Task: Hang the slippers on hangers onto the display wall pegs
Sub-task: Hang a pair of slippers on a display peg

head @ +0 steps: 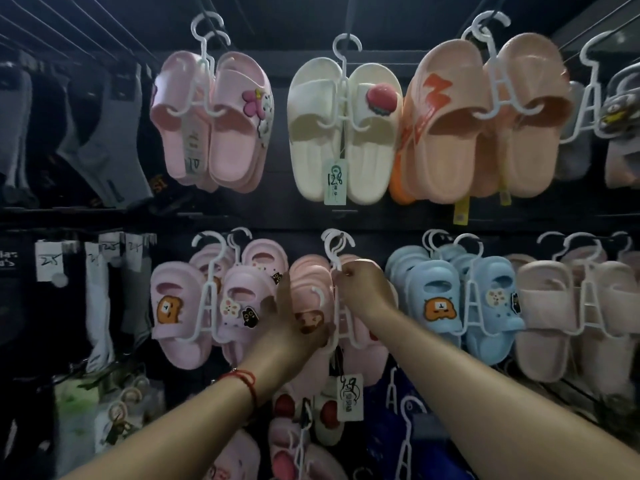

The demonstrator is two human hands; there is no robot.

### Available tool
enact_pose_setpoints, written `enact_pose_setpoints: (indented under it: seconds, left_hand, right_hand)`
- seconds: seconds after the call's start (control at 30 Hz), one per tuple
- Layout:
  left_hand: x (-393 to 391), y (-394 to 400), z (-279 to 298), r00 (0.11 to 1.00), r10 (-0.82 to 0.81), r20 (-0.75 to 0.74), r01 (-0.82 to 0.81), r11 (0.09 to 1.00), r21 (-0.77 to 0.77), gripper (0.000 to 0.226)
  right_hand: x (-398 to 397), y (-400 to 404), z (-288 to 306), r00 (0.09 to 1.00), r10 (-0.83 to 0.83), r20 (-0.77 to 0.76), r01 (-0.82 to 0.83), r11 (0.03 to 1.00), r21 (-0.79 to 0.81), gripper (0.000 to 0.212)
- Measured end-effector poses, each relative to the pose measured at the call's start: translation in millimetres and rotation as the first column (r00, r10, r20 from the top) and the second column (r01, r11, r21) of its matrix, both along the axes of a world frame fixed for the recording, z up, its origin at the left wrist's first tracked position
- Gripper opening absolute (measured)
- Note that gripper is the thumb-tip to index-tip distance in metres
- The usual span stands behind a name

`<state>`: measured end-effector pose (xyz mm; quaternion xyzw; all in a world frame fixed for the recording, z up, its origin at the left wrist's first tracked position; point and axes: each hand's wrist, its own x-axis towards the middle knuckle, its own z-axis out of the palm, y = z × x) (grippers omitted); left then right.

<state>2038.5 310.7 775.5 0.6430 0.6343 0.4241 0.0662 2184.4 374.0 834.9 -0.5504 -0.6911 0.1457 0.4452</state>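
Pink slippers (311, 292) on a white hanger (337, 271) at frame centre, lower row, hook on the peg, right hand (363, 289) pinching the hanger's neck, left hand (294, 327) fingers straight, flat on the left slipper, blue slippers (440, 299) just right, cream slippers (343, 129) above.

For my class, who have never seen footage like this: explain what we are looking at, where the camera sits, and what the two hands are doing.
There is one picture, taken by a camera worn on a person's head, looking forward at a shop display wall. No machine is involved, only bare hands. Rows of slippers hang on white plastic hangers. The right hand pinches the neck of a white hanger carrying pink slippers in the lower row. The left hand, with a red wrist cord, rests with straight fingers against those slippers. Socks hang at left.
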Motion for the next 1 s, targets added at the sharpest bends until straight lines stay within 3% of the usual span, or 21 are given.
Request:
enact_pose_setpoints:
  seconds: [0.27,0.47,0.53,0.63,0.73,0.83,0.9,1.0]
  left_hand:
    - [-33.0,37.5,-8.3,0.982,-0.19,0.024,0.19,0.982,-0.009,0.118]
    - [-55.1,28.1,-16.5,0.955,-0.296,-0.029,0.297,0.954,0.033,0.104]
    - [-63.5,15.2,-26.3,0.944,-0.289,-0.16,0.308,0.945,0.111,0.097]
    - [-70.0,-8.9,-58.4,0.851,-0.323,-0.414,0.432,0.879,0.203,0.081]
    - [-62.8,-36.4,-108.2,0.716,-0.476,-0.511,0.528,0.848,-0.05,0.08]
    - [-46.2,-73.3,-180.4,0.603,-0.627,-0.492,0.538,0.776,-0.329,0.091]
    - [-35.7,-106.2,-238.0,0.526,-0.725,-0.444,0.515,0.687,-0.512,0.081]
    - [-24.0,-150.2,-326.3,0.418,-0.828,-0.374,0.479,0.551,-0.683,0.078]
  right_hand:
    - [-22.9,-19.1,1.2,0.98,-0.197,0.02,0.195,0.978,0.071,0.014]
    - [-39.0,-64.7,-15.5,0.988,-0.139,-0.071,0.147,0.981,0.123,0.023]
    - [-35.5,-85.5,-35.8,0.989,-0.146,-0.036,0.15,0.978,0.147,0.034]
    - [-21.9,-130.2,-90.3,0.99,-0.131,0.06,0.13,0.991,0.026,0.033]
    - [-3.0,-177.1,-169.8,0.954,-0.169,0.249,0.208,0.968,-0.14,0.042]
    - [17.9,-226.1,-267.3,0.9,-0.164,0.404,0.329,0.863,-0.382,0.061]
    - [27.8,-271.5,-325.6,0.919,-0.154,0.363,0.341,0.77,-0.539,0.062]
    - [43.9,-341.3,-406.9,0.916,-0.206,0.344,0.389,0.658,-0.645,0.05]
